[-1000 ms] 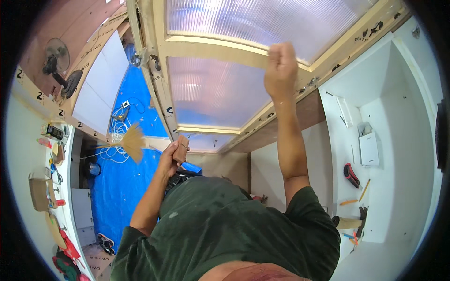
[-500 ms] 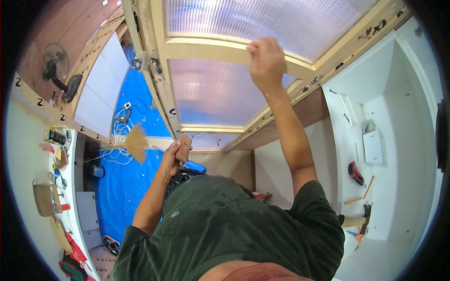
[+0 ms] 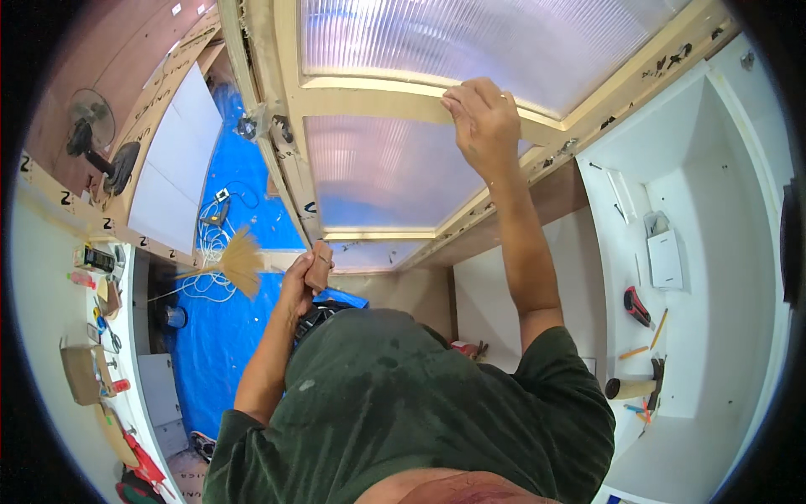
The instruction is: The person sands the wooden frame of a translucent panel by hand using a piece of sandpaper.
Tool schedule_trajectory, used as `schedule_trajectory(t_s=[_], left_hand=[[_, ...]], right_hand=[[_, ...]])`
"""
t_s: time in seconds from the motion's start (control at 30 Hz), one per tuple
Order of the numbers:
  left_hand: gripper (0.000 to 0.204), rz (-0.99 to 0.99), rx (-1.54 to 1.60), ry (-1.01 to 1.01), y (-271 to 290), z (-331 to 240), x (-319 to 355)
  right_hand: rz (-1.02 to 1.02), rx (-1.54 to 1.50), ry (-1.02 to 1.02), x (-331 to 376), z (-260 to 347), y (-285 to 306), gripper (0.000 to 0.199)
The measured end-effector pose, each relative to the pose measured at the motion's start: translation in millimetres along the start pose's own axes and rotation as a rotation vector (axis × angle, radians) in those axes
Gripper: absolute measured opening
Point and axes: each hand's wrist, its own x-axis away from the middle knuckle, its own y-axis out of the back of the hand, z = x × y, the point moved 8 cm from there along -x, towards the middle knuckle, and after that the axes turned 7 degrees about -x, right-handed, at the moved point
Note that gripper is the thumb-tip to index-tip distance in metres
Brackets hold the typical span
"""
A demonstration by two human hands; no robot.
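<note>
My left hand point(image 3: 295, 286) is closed around a small reddish-brown block point(image 3: 318, 265), held low beside my waist. My right hand point(image 3: 487, 122) is raised in front of me, fingertips pinched at the middle rail point(image 3: 378, 102) of a pale wooden frame. Whether anything sits between those fingertips is too small to tell. Ribbed translucent panels fill the frame: a larger upper panel point(image 3: 470, 42) and a smaller lower panel point(image 3: 386, 172). The right wrist covers part of the lower panel's right side.
At right, a white open cabinet point(image 3: 705, 227) holds a red utility knife point(image 3: 636, 307), pencils and a hammer point(image 3: 634, 388). Left of me are a straw broom point(image 3: 239, 262), coiled white cable point(image 3: 210, 287), blue floor sheeting point(image 3: 210, 361), a fan point(image 3: 91, 122) and a cluttered shelf.
My right hand has moved a little lower and right along the rail, its fingers still pinched. The left hand, with the block, has shifted slightly left and down in view.
</note>
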Motion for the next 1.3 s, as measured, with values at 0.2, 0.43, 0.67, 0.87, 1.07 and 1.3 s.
schedule_trajectory(t_s=[0.2,0.43,0.67,0.87,1.07,1.3], left_hand=[[0.045,0.040,-0.047,0.007,-5,-14,-8],[0.045,0.092,-0.046,0.040,-7,-18,-12],[0.042,0.154,-0.125,0.077,-16,-21,-28],[0.045,0.150,-0.164,0.068,-10,-29,-24],[0.047,0.041,-0.061,0.051,12,-20,-12],[0.050,0.098,-0.191,0.085,7,-35,-19]], right_hand=[[-0.186,0.022,-0.126,4,-24,11,0.014],[-0.156,-0.114,-0.366,29,-12,2,0.015],[-0.145,-0.116,-0.074,-34,68,-62,0.019],[-0.093,-0.109,-0.083,-40,67,-76,0.013],[-0.119,-0.281,-0.171,-22,44,-57,0.006],[-0.238,-0.254,-0.100,-15,39,-78,0.015]])
